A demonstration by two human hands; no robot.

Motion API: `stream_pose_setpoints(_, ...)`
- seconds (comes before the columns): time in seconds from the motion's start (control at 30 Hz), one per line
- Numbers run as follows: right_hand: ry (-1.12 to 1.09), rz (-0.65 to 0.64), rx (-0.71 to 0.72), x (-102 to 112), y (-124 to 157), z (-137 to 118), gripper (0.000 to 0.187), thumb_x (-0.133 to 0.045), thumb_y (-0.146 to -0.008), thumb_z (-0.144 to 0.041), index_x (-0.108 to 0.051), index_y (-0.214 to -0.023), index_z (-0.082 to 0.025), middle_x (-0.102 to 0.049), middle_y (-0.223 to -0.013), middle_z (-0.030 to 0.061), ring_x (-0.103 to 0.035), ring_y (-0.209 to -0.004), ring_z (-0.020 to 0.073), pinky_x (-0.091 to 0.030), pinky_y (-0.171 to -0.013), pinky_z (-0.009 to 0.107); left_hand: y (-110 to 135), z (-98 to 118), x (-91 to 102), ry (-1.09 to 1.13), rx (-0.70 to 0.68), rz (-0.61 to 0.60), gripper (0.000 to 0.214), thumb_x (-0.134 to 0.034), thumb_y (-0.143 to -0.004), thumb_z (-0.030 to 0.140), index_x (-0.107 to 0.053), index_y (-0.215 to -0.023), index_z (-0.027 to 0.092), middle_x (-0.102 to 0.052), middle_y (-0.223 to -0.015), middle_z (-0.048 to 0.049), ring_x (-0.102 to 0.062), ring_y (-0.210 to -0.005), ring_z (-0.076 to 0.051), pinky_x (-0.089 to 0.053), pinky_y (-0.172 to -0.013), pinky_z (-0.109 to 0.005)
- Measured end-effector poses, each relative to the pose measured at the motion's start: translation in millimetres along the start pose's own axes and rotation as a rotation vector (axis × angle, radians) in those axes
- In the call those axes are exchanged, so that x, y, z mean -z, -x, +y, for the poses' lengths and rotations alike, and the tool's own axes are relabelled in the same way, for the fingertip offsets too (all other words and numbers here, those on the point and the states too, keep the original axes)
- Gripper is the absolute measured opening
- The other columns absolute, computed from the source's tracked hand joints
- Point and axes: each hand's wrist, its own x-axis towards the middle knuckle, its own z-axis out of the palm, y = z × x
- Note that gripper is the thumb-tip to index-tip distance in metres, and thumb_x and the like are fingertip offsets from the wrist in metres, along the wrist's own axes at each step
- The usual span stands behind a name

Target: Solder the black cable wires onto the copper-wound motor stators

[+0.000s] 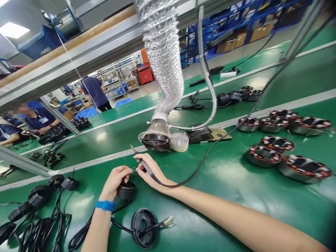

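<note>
My left hand [114, 181], with a blue wristband, is closed in a pinch on thin wires [133, 170] just above a round black housing [126, 191]. Across from it, my right hand [152, 171] carries a soldering iron [146, 166] lying between thumb and forefinger, its tip pointing up and away to the left. The right fingertips also meet near the wires; whether they grip them is too small to tell. In front of the hands lies a black round cover [145, 224] with a cable through it, the coloured wire ends [167, 221] bared.
A fume extractor [156, 138] under a foil duct stands ahead, beside a roll of tape [180, 141]. Several motor stators [265, 155] sit at the right. Black cables [43, 227] with round covers pile at the left. The iron's cord crosses my right wrist. Co-workers are beyond.
</note>
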Motion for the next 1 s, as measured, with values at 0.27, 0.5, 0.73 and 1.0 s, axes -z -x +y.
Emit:
stream_pose_setpoints(0.27,0.002,0.024,-0.030,-2.8,-1.0,3.0,0.045,-0.055,-0.078,-0.006,-0.054,-0.118,-0.024,-0.047,-0.102,0.0021,-0.059,-0.066,0.0083,-0.053,-0.069,0.027,3.1,-0.1,-1.1,0.021,0.001,-0.069,0.028,-0.077,-0.069,0.037,-0.064,-0.065,0.013,-0.053,-0.051,0.0034,-0.040,-0.044,-0.005,-0.025,-0.049,-0.021)
stream_pose_setpoints(0.5,0.048,0.102,-0.030,15.2,6.3,-13.5,0.023,-0.052,-0.093,-0.023,-0.060,-0.114,-0.022,-0.060,-0.102,0.0050,-0.064,-0.083,0.0155,-0.053,-0.077,0.030,5.6,0.9,-3.1,-0.031,-0.020,-0.028,0.028,-0.077,-0.067,0.037,-0.064,-0.063,0.013,-0.054,-0.051,0.0034,-0.041,-0.044,-0.006,-0.026,-0.049,-0.022)
stream_pose_setpoints(0.73,0.112,0.231,0.104,34.5,7.6,-37.1,0.021,-0.048,-0.094,-0.025,-0.059,-0.077,-0.020,-0.065,-0.073,0.0014,-0.063,-0.069,0.0154,-0.052,-0.066,0.026,6.6,0.0,-3.0,-0.033,-0.003,-0.023,0.025,-0.076,-0.067,0.035,-0.066,-0.065,0.012,-0.055,-0.052,0.0026,-0.042,-0.044,-0.006,-0.026,-0.049,-0.022)
stream_pose_setpoints(1.0,0.104,0.159,0.119,30.0,10.0,-40.6,0.022,-0.047,-0.093,-0.023,-0.058,-0.075,-0.020,-0.065,-0.071,0.0015,-0.064,-0.067,0.0148,-0.052,-0.063,0.025,8.3,2.0,-4.8,-0.047,0.002,-0.027,0.024,-0.075,-0.067,0.034,-0.065,-0.062,0.013,-0.054,-0.051,0.0026,-0.042,-0.044,-0.006,-0.027,-0.049,-0.022)
